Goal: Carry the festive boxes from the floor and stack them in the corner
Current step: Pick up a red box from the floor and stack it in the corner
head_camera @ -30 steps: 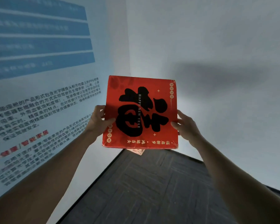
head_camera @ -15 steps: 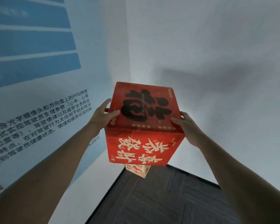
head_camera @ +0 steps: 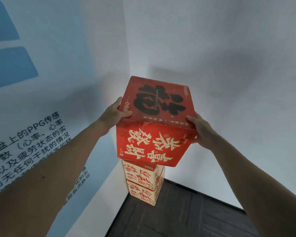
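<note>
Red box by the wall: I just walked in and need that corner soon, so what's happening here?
A person grips the red box with both hands, the left hand on its left side and the right hand on its right. The box is directly over two cream boxes stacked in the corner, on the dark floor. Whether it already rests on the top one cannot be told.

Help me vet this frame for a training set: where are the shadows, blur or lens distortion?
Head view: soft lighting, no glare; a diffuse shadow lies on the right wall beyond the red box; the wide lens splays the walls and stretches the left forearm and right forearm; box lettering is sharp, wall text slightly soft.
</note>
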